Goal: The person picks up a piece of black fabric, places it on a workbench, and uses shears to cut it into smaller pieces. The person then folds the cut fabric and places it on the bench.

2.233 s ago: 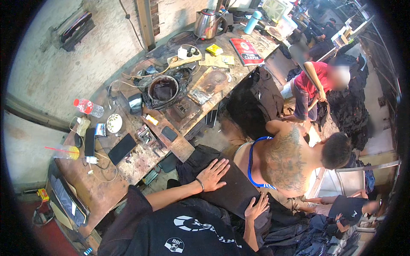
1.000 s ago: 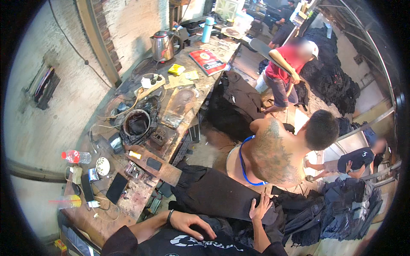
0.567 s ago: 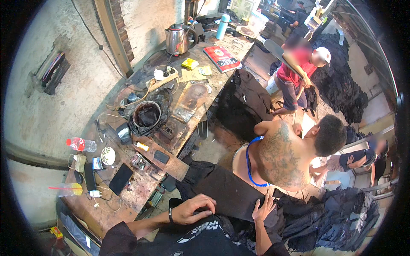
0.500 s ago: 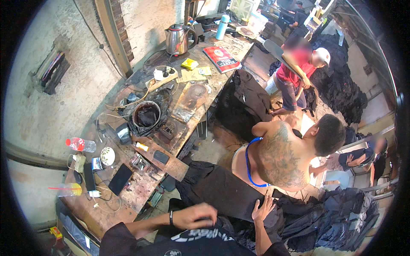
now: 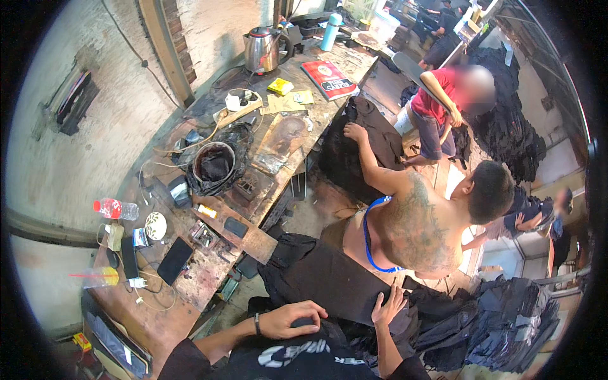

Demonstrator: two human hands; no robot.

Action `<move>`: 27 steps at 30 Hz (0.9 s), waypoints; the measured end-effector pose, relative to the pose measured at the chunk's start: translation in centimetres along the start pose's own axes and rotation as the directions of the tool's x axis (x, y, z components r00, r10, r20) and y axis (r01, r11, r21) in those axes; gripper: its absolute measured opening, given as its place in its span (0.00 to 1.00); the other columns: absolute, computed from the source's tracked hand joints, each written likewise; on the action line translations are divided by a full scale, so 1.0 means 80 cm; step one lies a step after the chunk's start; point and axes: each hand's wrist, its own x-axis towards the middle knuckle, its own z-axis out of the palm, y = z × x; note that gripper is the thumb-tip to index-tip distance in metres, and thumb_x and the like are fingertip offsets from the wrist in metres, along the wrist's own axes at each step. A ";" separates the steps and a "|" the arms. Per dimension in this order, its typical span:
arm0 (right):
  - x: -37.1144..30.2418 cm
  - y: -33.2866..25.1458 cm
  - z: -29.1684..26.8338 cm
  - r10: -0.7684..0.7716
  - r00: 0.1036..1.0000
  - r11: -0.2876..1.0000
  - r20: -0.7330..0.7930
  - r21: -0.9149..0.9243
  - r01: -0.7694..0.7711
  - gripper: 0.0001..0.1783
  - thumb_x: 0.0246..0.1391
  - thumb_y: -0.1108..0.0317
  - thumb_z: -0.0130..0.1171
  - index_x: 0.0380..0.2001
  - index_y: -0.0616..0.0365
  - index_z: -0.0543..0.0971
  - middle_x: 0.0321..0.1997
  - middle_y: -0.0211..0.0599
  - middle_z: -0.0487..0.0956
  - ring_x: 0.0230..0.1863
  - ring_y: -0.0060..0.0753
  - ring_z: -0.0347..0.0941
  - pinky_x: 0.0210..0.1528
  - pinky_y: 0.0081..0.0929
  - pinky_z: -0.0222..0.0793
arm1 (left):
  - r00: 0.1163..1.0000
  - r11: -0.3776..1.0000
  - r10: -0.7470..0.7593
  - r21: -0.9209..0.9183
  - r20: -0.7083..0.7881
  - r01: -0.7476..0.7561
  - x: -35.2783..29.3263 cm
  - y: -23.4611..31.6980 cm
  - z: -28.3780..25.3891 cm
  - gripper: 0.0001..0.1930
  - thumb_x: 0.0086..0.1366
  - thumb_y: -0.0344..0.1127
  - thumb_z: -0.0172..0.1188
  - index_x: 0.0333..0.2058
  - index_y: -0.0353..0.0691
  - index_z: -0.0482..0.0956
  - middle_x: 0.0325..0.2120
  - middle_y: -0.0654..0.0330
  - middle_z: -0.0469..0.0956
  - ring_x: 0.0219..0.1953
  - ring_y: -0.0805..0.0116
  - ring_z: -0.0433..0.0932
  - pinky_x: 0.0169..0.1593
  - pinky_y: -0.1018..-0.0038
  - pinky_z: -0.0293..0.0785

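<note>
Resting my right hand (image 5: 388, 308) with fingers spread on the near right part of a smooth black cloth (image 5: 323, 282), I have it lying flat and gripping nothing; my left hand (image 5: 292, 321), a dark wristband (image 5: 257, 324) around its wrist, is half curled in front of my black T-shirt (image 5: 256, 366), near the cloth's closer edge; I cannot tell whether its fingers pinch any fabric; the black cloth is stretched out in front of me, its far left end gathered beside the tip of a wooden plank (image 5: 258, 244); that plank juts from the workbench (image 5: 183, 304), where a black smartphone (image 5: 175, 260) and a pail (image 5: 213, 163) wrapped in black plastic stand out; to my right is a heap of black garments (image 5: 516, 323); just beyond the cloth sits a bare-backed co-worker (image 5: 424, 231), one hand (image 5: 356, 132) on a dark fabric pile (image 5: 380, 134).
</note>
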 end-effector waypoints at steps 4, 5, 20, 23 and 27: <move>-0.002 0.002 0.000 0.002 1.000 1.000 -0.024 0.004 -0.002 0.36 0.68 0.46 0.53 0.72 0.55 0.69 0.75 0.53 0.67 0.80 0.56 0.55 0.81 0.68 0.34 | 0.965 0.802 -0.041 0.568 -0.258 0.186 0.020 -0.064 0.013 0.18 0.71 0.46 0.65 0.52 0.43 0.80 0.62 0.50 0.73 0.68 0.47 0.70 0.70 0.51 0.65; -0.002 0.003 0.000 0.007 1.000 1.000 -0.024 0.009 -0.007 0.36 0.68 0.46 0.53 0.72 0.55 0.69 0.75 0.53 0.67 0.80 0.55 0.55 0.81 0.68 0.34 | 0.933 0.710 -0.036 0.647 -0.359 0.276 0.026 -0.082 0.015 0.20 0.71 0.47 0.65 0.55 0.43 0.80 0.64 0.50 0.72 0.70 0.45 0.68 0.71 0.48 0.63; -0.013 0.018 -0.031 0.058 0.956 0.959 -0.288 0.281 0.027 0.31 0.56 0.53 0.71 0.61 0.51 0.79 0.72 0.59 0.67 0.76 0.65 0.58 0.77 0.67 0.51 | 0.642 0.037 0.032 0.643 -0.766 0.765 0.163 -0.181 0.012 0.23 0.74 0.57 0.52 0.41 0.46 0.88 0.41 0.54 0.87 0.50 0.45 0.81 0.54 0.39 0.69; -0.076 0.037 -0.035 0.162 0.920 0.900 -0.356 0.436 0.011 0.29 0.53 0.60 0.73 0.58 0.55 0.80 0.71 0.66 0.67 0.72 0.72 0.61 0.73 0.65 0.57 | 0.597 -0.020 0.070 0.597 -0.799 0.802 0.197 -0.188 0.018 0.21 0.75 0.58 0.52 0.44 0.52 0.89 0.41 0.51 0.88 0.44 0.43 0.86 0.46 0.46 0.81; -0.249 0.086 -0.026 0.248 0.948 0.865 -0.197 0.486 -0.125 0.33 0.58 0.59 0.70 0.66 0.48 0.74 0.80 0.58 0.55 0.75 0.68 0.59 0.75 0.62 0.59 | 0.902 0.457 0.290 0.874 -0.321 0.164 0.225 -0.212 0.082 0.22 0.78 0.50 0.55 0.50 0.35 0.85 0.44 0.42 0.86 0.46 0.37 0.83 0.49 0.52 0.79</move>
